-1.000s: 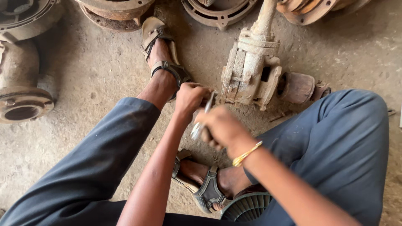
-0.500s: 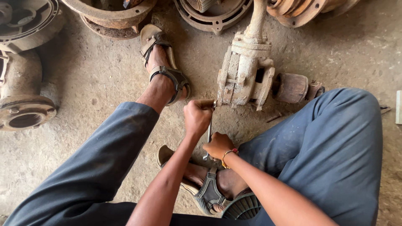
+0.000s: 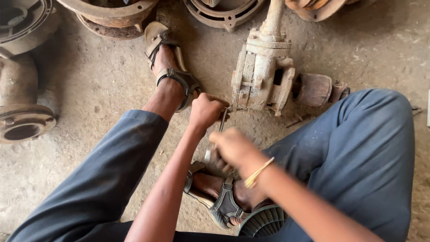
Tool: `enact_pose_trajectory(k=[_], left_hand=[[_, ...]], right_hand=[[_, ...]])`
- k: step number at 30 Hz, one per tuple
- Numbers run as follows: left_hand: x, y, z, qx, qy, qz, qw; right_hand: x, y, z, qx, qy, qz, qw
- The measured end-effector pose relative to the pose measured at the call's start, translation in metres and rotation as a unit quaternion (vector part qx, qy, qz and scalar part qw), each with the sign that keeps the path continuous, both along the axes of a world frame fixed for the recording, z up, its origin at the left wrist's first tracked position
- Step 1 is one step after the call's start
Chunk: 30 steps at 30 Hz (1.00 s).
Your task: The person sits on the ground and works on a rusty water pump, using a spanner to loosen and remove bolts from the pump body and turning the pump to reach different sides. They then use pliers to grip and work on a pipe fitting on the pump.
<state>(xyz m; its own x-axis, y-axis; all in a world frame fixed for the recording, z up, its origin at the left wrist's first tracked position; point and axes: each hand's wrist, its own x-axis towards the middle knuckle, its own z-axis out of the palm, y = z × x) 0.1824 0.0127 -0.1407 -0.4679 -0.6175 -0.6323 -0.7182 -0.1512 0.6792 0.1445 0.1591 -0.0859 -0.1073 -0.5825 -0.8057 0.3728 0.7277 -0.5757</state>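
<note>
Dusty concrete floor (image 3: 89, 89) carries a heavy, rigid cast-iron valve body (image 3: 262, 76), at whose near flange the left hand (image 3: 206, 110) and right hand (image 3: 233, 148) each close around a slim, stiff metal tool (image 3: 222, 120), likely best gripped low.

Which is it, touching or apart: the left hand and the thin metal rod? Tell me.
Touching. The head view shows the left hand closed into a fist around the upper end of the thin metal rod, beside the rusty pump housing.

Both hands (image 3: 219, 130) gripping a thin metal tool (image 3: 221, 121) beside a rusty valve body (image 3: 262, 74), dusty concrete floor (image 3: 89, 89)
</note>
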Motion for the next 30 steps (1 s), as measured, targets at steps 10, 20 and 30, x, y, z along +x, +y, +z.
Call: enact_pose_trajectory(k=[10,20,30], left_hand=[[-0.008,0.005,0.010,-0.033,-0.065,-0.011,0.997],[0.020,0.001,-0.016,-0.083,-0.122,-0.071,0.987],[0.023,0.045,-0.020,-0.282,0.115,-0.060,0.951]], right_hand=[[-0.013,-0.019,0.008,-0.013,0.094,0.144,0.985],[0.026,-0.004,-0.064,0.010,0.265,0.357,0.896],[0.008,0.008,-0.109,0.066,0.143,0.168,0.973]])
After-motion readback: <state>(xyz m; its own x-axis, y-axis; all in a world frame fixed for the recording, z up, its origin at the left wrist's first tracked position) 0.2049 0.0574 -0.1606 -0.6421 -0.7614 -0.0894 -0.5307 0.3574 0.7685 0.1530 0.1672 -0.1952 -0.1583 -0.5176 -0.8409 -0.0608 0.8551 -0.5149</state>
